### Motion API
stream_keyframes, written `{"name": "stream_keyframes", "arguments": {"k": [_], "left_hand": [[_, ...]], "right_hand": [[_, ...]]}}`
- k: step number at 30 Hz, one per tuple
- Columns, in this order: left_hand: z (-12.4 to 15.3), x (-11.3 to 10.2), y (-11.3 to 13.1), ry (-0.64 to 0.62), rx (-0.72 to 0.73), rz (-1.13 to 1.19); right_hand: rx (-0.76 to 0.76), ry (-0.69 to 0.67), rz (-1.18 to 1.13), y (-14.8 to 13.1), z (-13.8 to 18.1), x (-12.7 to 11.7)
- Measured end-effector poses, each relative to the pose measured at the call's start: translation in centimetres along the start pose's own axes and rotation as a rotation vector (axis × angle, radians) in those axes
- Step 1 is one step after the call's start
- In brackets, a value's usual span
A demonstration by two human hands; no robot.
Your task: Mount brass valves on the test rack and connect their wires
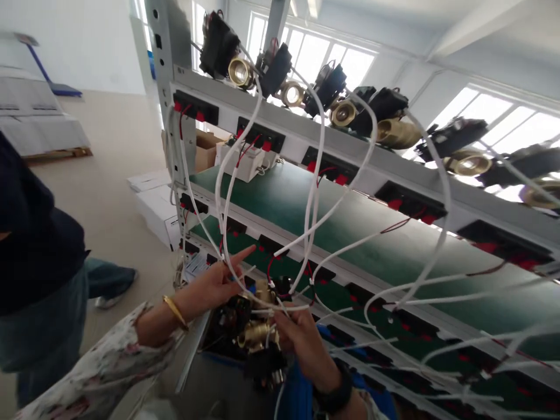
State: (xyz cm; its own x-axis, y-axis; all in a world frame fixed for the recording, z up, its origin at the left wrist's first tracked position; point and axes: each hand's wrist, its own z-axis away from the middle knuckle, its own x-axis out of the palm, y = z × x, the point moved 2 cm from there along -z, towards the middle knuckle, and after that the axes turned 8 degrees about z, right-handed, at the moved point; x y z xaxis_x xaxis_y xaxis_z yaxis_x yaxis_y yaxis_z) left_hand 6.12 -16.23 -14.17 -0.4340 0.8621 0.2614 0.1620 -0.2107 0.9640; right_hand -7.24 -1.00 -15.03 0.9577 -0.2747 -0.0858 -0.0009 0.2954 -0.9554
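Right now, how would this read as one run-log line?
left hand: at white cable, index finger extended | right hand: closed on white cable near its end | between them: brass fittings

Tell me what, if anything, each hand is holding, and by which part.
The right hand appears to pinch a white cable near its free end. Whether the left hand grips any cable cannot be told.

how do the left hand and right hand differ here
The left hand has its index finger stretched out, while the right hand has fingers curled at a white cable. A gold bracelet circles the left wrist; a dark band circles the right. Both hands are bare and among white cables.
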Motion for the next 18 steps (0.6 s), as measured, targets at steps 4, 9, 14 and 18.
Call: {"name": "stream_keyframes", "arguments": {"k": [4,9,14,18], "left_hand": [[0.8,0.8,1.4,0.074,-0.084,0.204],[0.9,1.3,0.0,0.13,-0.102,0.235],[1.0,1.4,-3.4,0.079,-0.011,0.243],[1.3,1.5,-4.6,0.14,-0.147,0.364]], "right_hand": [[-0.035,0.143,-0.19,-0.7,-2.1,-0.4],[-0.106,0.329,-0.386,-1.2,-4.2,-0.9],[-0.25,0.45,-0.394,-1.3,-7.2,-0.9],[-0.326,0.51,-0.318,-0.8,-9.8,-0.8]]}}
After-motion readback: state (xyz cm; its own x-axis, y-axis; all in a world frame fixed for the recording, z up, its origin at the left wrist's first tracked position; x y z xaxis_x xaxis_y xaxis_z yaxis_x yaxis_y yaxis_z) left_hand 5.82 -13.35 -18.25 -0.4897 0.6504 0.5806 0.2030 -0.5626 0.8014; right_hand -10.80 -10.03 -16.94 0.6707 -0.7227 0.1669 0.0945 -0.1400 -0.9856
